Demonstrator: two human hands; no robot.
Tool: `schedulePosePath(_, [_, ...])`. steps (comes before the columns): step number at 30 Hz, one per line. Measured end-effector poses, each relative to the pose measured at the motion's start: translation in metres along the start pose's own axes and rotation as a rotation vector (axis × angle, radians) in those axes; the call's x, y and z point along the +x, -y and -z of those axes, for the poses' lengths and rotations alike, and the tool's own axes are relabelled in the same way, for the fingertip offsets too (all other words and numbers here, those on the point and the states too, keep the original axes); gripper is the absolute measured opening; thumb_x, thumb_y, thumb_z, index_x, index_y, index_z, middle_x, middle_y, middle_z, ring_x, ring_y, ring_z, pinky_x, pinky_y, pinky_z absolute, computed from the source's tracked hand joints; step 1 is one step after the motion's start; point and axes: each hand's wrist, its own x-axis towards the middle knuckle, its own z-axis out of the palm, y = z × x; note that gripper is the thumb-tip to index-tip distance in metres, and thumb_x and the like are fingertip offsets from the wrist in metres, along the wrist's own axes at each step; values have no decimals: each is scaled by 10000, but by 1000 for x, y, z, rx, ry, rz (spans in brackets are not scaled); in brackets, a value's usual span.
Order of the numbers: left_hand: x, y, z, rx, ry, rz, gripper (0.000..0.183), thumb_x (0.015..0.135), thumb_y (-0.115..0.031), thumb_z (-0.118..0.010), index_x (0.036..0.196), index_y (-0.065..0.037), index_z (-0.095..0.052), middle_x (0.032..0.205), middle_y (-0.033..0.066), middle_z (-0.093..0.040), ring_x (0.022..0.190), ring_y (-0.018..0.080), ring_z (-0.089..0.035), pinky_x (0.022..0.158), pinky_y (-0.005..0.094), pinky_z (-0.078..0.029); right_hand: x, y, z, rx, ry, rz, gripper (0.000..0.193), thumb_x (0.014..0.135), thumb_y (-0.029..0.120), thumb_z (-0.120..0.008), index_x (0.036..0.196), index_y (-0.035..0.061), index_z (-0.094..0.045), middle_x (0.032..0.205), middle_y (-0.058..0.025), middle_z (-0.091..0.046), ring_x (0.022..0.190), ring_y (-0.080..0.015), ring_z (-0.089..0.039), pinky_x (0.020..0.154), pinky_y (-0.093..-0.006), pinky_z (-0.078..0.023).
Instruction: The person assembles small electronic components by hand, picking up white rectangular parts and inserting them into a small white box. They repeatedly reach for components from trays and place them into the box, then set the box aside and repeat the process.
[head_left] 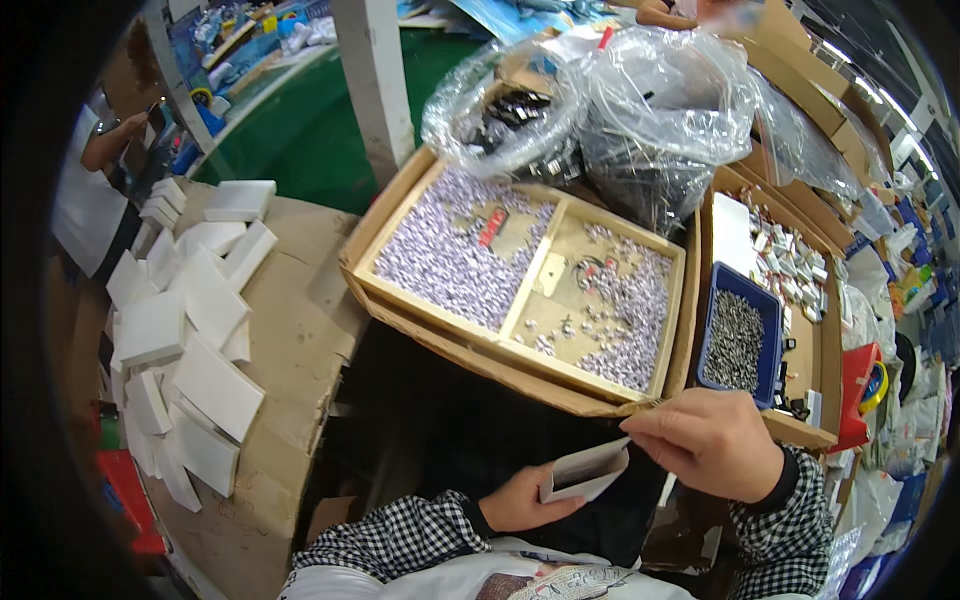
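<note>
My left hand (523, 499) holds a small white cardboard box (590, 470) low in front of my body. The box is tilted, and its open end faces me. My right hand (712, 440) is closed in a pinch at the box's upper right edge, where a thin flap meets the fingertips. Just beyond the hands is a wooden tray (537, 290) with two compartments, both holding many small shiny silvery pieces. A red object (492, 227) lies among the pieces on the left, and a dark looped item (592, 268) lies on the right.
White boxes (160, 325) are heaped on a cardboard-covered table at left. Clear plastic bags (655, 110) of dark parts stand behind the tray. A blue bin (768, 345) of small metal parts sits in a carton at right. A post (372, 80) rises behind; other people are farther off.
</note>
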Motion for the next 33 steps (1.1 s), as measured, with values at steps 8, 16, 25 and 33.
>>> schedulePosePath(8, [-15, 15, 1, -119, -5, 53, 533, 876, -199, -653, 1295, 54, -443, 1216, 135, -573, 1137, 188, -526, 974, 294, -400, 74, -64, -3, -106, -22, -10, 111, 829, 155, -635, 864, 60, -679, 794, -90, -667, 739, -255, -644, 680, -357, -519])
schedulePosePath(16, [-18, 20, 7, -145, 6, 50, 531, 882, -184, -642, 1314, 42, -432, 1268, 129, -540, 1170, 189, -500, 1000, 295, -377, 136, -105, -27, 4, 99, -215, 135, 796, 151, -649, 884, 56, -688, 838, -122, -667, 792, -300, -636, 730, -385, -502])
schedulePosePath(25, [-18, 7, 17, -173, 19, 101, 537, 883, -172, -645, 1326, 34, -422, 1250, 125, -552, 1170, 178, -496, 1004, 298, -377, 145, -98, -15, -35, 92, -146, 115, 825, 123, -618, 841, 12, -594, 756, -157, -639, 723, -324, -637, 664, -380, -508])
schedulePosePath(33, [-11, 28, 24, -160, 65, 59, 561, 886, -185, -647, 1339, 38, -403, 1252, 132, -550, 1170, 182, -498, 999, 296, -385, 201, -82, -42, 15, 5, 127, 147, 825, 125, -640, 903, 6, -676, 823, -131, -652, 733, -284, -634, 685, -343, -516])
